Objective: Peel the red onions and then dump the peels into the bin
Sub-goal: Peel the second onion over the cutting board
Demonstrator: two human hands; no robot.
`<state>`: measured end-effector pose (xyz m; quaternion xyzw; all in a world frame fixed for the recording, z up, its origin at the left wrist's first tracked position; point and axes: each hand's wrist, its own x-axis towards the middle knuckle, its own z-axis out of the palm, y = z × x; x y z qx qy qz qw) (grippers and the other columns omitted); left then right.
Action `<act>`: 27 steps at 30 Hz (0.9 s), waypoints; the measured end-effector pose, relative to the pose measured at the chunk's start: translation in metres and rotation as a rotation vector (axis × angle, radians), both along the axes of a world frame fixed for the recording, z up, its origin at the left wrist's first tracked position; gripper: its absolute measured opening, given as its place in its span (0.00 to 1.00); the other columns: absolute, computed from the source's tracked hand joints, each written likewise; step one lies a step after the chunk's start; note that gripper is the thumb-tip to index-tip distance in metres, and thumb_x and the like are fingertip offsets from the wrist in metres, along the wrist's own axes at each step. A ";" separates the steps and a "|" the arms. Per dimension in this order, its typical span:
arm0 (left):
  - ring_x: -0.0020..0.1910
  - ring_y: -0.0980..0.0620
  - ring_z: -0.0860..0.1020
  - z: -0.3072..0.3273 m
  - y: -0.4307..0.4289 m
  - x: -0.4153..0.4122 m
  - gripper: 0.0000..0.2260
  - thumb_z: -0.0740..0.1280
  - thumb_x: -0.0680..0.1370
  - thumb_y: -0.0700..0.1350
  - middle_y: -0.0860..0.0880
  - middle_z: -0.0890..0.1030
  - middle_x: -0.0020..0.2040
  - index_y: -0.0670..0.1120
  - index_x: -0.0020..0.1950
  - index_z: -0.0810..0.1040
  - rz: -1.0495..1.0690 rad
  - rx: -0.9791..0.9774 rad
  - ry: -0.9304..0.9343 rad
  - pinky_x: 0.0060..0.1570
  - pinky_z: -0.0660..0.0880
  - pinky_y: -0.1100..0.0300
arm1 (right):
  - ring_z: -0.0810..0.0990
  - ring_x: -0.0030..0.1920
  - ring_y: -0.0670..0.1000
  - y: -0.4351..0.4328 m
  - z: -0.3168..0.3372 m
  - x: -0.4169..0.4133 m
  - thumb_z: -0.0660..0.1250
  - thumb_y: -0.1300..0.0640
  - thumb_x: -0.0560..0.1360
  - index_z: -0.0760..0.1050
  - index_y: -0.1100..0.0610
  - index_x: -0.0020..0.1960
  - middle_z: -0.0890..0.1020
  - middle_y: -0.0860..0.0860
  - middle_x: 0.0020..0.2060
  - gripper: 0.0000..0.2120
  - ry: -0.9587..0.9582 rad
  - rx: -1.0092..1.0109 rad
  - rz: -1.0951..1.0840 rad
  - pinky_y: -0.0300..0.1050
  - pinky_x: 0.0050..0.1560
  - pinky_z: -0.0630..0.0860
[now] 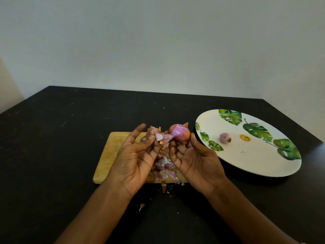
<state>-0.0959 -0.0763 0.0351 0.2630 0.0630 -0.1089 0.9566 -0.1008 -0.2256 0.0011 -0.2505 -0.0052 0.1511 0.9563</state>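
My right hand (191,161) holds a partly peeled red onion (180,133) at its fingertips, above the wooden cutting board (112,155). A strip of peel (162,138) stretches from the onion to my left hand (135,159), which pinches it between thumb and fingers. A heap of loose peels (165,169) lies on the board under my hands. A small peeled onion (225,137) rests on the white plate (255,164) with green leaf prints at the right. No bin is in view.
The black table (52,147) carries scattered peel scraps (141,206) near its front, just off the board. A pale wall rises behind the table's far edge. The plate has a small yellow mark (245,137) on it.
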 end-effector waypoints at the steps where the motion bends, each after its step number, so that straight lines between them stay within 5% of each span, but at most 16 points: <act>1: 0.47 0.48 0.81 0.000 0.000 -0.001 0.24 0.62 0.65 0.29 0.38 0.78 0.56 0.42 0.59 0.74 -0.003 0.002 -0.002 0.38 0.80 0.63 | 0.85 0.47 0.56 0.000 0.000 0.000 0.85 0.58 0.52 0.82 0.65 0.55 0.82 0.62 0.54 0.33 0.000 -0.006 -0.012 0.47 0.44 0.82; 5: 0.39 0.50 0.83 0.000 -0.002 -0.003 0.24 0.61 0.64 0.28 0.39 0.80 0.52 0.42 0.58 0.74 -0.023 0.027 -0.030 0.36 0.80 0.63 | 0.84 0.46 0.53 0.004 0.003 -0.001 0.69 0.51 0.72 0.77 0.63 0.62 0.82 0.61 0.54 0.23 0.056 -0.052 -0.100 0.43 0.42 0.82; 8: 0.40 0.50 0.82 -0.002 -0.004 -0.004 0.25 0.61 0.63 0.28 0.40 0.78 0.48 0.43 0.59 0.74 -0.048 0.078 -0.094 0.39 0.81 0.61 | 0.85 0.43 0.51 0.005 0.005 -0.002 0.60 0.48 0.76 0.74 0.62 0.63 0.84 0.60 0.50 0.22 0.053 -0.076 -0.143 0.41 0.41 0.82; 12: 0.48 0.45 0.75 -0.007 -0.008 -0.008 0.27 0.63 0.64 0.28 0.41 0.71 0.51 0.43 0.61 0.73 -0.151 0.224 -0.196 0.47 0.79 0.54 | 0.85 0.44 0.55 0.006 0.004 -0.003 0.56 0.47 0.80 0.83 0.63 0.50 0.84 0.61 0.48 0.23 0.050 -0.104 -0.190 0.47 0.42 0.83; 14: 0.46 0.45 0.76 -0.010 -0.009 -0.010 0.27 0.65 0.64 0.29 0.41 0.74 0.43 0.45 0.62 0.73 -0.192 0.289 -0.242 0.46 0.79 0.53 | 0.86 0.41 0.54 0.004 0.005 -0.001 0.56 0.47 0.80 0.84 0.63 0.45 0.85 0.60 0.45 0.24 0.073 -0.108 -0.237 0.46 0.40 0.83; 16: 0.43 0.46 0.77 -0.011 -0.009 -0.012 0.26 0.66 0.64 0.29 0.47 0.75 0.37 0.46 0.61 0.75 -0.216 0.336 -0.287 0.49 0.76 0.49 | 0.83 0.38 0.52 -0.003 0.005 0.004 0.59 0.48 0.78 0.81 0.64 0.52 0.84 0.58 0.44 0.21 0.126 -0.076 -0.314 0.42 0.36 0.82; 18: 0.46 0.44 0.78 -0.011 -0.009 -0.013 0.23 0.69 0.66 0.28 0.44 0.77 0.43 0.48 0.58 0.76 -0.175 0.520 -0.328 0.53 0.74 0.42 | 0.78 0.38 0.49 -0.013 0.006 0.008 0.63 0.48 0.74 0.74 0.63 0.59 0.80 0.57 0.45 0.22 0.159 -0.050 -0.367 0.38 0.33 0.79; 22: 0.46 0.57 0.80 -0.017 -0.009 -0.010 0.17 0.71 0.70 0.30 0.49 0.80 0.47 0.50 0.50 0.78 0.155 1.140 -0.524 0.46 0.78 0.64 | 0.77 0.41 0.49 -0.017 0.008 0.009 0.67 0.49 0.70 0.72 0.63 0.62 0.79 0.56 0.42 0.25 0.155 -0.072 -0.351 0.38 0.35 0.79; 27: 0.44 0.62 0.80 -0.023 -0.002 -0.003 0.13 0.70 0.71 0.31 0.55 0.82 0.43 0.48 0.47 0.81 0.329 1.294 -0.604 0.46 0.74 0.72 | 0.78 0.41 0.50 -0.010 0.006 0.005 0.66 0.49 0.71 0.77 0.61 0.55 0.82 0.56 0.41 0.19 0.118 -0.173 -0.280 0.39 0.38 0.79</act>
